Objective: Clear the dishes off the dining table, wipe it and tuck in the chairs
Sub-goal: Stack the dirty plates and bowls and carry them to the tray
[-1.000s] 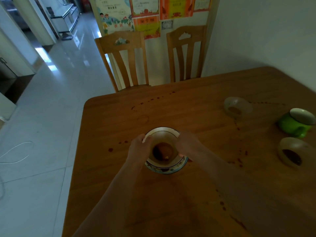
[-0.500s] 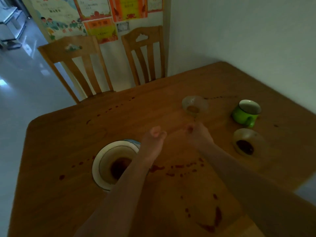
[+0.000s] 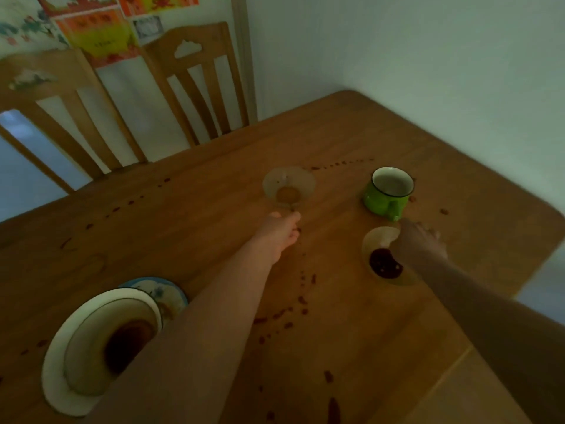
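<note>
The right hand (image 3: 420, 243) touches the slippery, breakable glass sauce bowl (image 3: 371, 243) by its rim, grip unclear; the left hand (image 3: 282, 232) is open and empty.

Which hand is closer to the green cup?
The right hand. It is just on the near side of the green cup, close to its handle. The left hand is farther off to the cup's left, by a clear dish.

White bowl (image 3: 85, 347) half behind left forearm (image 3: 198, 332)
</note>
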`<state>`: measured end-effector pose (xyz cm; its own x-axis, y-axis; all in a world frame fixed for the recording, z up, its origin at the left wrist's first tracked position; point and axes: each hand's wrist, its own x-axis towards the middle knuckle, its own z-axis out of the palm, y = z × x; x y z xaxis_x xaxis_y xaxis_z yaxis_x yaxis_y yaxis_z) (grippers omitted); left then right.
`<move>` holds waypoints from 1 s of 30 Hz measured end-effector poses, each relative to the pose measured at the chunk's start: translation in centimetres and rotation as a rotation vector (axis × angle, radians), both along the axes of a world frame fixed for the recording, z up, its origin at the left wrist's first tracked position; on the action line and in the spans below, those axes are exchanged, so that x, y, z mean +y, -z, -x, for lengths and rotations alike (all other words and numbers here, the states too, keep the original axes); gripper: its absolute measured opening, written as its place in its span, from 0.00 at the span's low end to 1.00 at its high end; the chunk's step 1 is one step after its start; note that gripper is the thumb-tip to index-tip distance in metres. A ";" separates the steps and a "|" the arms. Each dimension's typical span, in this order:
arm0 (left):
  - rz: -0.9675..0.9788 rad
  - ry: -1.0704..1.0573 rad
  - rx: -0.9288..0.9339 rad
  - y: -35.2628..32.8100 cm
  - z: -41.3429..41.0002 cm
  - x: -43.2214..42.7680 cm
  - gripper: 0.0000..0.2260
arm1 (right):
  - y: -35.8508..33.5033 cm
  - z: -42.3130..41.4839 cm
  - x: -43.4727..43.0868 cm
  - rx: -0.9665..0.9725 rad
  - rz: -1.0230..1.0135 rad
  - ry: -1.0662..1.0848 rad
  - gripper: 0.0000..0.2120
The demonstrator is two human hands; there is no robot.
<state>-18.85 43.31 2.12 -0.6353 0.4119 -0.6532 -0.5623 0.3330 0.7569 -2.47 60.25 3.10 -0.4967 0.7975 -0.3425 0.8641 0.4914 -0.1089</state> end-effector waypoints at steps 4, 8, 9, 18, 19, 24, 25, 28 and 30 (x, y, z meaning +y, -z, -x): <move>-0.004 -0.090 -0.066 0.3 1.7 2.1 0.21 | 1.1 -0.3 1.8 0.001 0.025 -0.009 0.18; 0.041 -0.127 -0.063 1.1 3.2 3.7 0.20 | 1.9 -0.6 3.2 -0.008 0.023 -0.018 0.18; 0.049 -0.129 -0.059 1.3 3.5 4.0 0.20 | 2.1 -0.6 3.5 -0.001 0.024 -0.015 0.16; 0.077 -0.159 -0.060 3.1 5.2 5.0 0.18 | 2.7 1.7 2.8 0.038 0.115 -0.047 0.08; 0.079 -0.166 -0.059 3.0 5.3 4.7 0.18 | 2.6 2.0 2.4 0.035 0.125 -0.051 0.09; 0.077 -0.159 -0.047 2.7 4.7 2.2 0.19 | 1.7 2.7 0.2 0.023 0.148 -0.029 0.11; 0.064 -0.163 -0.049 2.6 4.5 1.4 0.19 | 1.4 2.9 -0.4 0.025 0.158 -0.017 0.11; 0.033 -0.172 -0.051 1.4 4.2 -1.4 0.18 | 0.5 3.5 -2.2 0.111 0.227 0.016 0.08; 0.020 -0.174 -0.039 0.4 4.1 -3.7 0.18 | -0.3 3.9 -3.6 0.140 0.273 0.078 0.10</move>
